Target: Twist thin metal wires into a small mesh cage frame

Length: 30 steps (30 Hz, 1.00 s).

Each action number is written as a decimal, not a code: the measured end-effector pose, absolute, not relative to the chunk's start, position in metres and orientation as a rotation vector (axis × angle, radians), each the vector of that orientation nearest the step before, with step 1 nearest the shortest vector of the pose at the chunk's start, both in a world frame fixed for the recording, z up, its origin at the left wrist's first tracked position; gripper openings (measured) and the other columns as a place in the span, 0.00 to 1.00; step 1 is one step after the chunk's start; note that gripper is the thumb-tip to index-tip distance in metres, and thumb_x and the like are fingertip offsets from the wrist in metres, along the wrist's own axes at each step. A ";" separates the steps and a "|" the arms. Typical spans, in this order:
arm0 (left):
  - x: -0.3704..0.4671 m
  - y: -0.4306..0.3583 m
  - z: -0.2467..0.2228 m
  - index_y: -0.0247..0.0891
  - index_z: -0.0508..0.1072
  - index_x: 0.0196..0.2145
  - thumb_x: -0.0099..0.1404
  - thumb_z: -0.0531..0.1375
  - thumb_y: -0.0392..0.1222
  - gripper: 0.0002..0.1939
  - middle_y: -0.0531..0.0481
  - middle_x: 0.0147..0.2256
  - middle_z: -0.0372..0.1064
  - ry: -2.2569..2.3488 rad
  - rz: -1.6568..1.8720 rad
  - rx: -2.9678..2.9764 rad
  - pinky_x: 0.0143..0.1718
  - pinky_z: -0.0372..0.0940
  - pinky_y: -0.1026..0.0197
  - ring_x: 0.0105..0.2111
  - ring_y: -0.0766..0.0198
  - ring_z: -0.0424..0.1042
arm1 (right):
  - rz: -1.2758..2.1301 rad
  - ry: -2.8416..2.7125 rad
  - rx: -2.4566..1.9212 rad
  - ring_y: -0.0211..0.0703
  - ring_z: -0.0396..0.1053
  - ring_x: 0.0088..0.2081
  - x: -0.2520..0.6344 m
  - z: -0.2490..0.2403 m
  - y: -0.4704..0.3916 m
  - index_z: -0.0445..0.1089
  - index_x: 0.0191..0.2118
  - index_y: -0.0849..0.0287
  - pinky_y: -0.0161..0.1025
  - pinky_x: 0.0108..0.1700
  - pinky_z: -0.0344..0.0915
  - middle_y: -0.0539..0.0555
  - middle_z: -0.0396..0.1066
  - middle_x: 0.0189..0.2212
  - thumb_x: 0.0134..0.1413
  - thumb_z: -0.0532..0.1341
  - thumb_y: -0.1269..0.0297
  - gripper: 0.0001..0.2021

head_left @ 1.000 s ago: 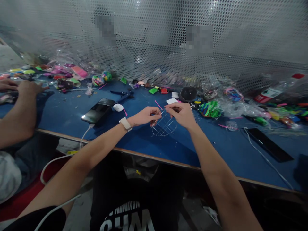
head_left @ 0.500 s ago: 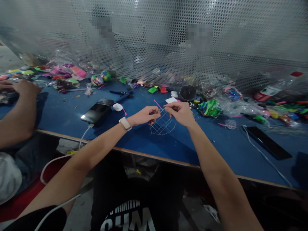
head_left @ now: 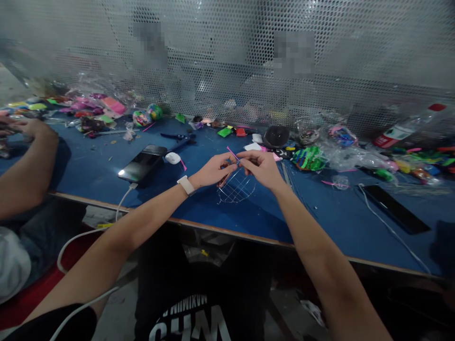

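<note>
A thin wire mesh (head_left: 237,189), rounded with crossing wires inside, is held up just above the blue table. My left hand (head_left: 217,169) pinches its upper left rim, fingers curled round the wire. With thumb and forefinger, my right hand (head_left: 259,166) grips the upper rim close beside the left fingertips. The exact wire ends between the fingers are too fine to make out. Behind my hands lie a pink strip (head_left: 232,152) and white packets (head_left: 253,147). Several loose straight wires (head_left: 289,177) lie just right of my right hand.
A lit phone (head_left: 142,163) with a cable lies left, near dark pliers (head_left: 178,138). Another phone (head_left: 396,208) lies right. Along the perforated metal screen (head_left: 227,61) are a black bowl (head_left: 276,137), a green striped lump (head_left: 308,158) and a bottle (head_left: 398,131). A co-worker's arm (head_left: 30,156) rests at far left.
My right hand has moved left, bringing its fingertips up against my left hand's. The mesh has shifted slightly left and down with my hands.
</note>
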<state>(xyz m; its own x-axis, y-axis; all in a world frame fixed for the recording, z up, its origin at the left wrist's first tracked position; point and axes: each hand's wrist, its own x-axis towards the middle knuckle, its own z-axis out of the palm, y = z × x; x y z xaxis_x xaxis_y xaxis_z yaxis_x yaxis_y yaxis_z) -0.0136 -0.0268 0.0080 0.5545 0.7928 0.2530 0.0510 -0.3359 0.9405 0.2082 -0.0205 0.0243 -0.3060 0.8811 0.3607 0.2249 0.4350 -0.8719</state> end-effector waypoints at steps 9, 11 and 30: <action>-0.013 -0.026 0.005 0.42 0.67 0.41 0.81 0.61 0.45 0.09 0.57 0.22 0.69 0.745 0.933 1.826 0.22 0.61 0.63 0.16 0.69 0.67 | 0.926 -1.770 -1.002 0.37 0.67 0.22 0.206 0.025 -0.020 0.78 0.33 0.55 0.40 0.27 0.64 0.49 0.75 0.23 0.58 0.72 0.52 0.12; -0.013 -0.027 0.005 0.42 0.66 0.41 0.80 0.60 0.43 0.08 0.57 0.23 0.70 0.754 0.940 1.864 0.23 0.62 0.63 0.16 0.69 0.68 | 0.955 -1.758 -1.018 0.37 0.67 0.22 0.206 0.026 -0.021 0.77 0.30 0.55 0.40 0.26 0.62 0.50 0.75 0.23 0.57 0.71 0.53 0.12; -0.015 -0.030 0.013 0.42 0.66 0.43 0.81 0.59 0.42 0.06 0.59 0.24 0.69 0.715 0.932 1.912 0.23 0.64 0.64 0.17 0.70 0.67 | 1.038 -1.753 -1.002 0.37 0.67 0.24 0.207 0.038 -0.028 0.79 0.33 0.55 0.41 0.28 0.63 0.49 0.75 0.25 0.56 0.74 0.48 0.15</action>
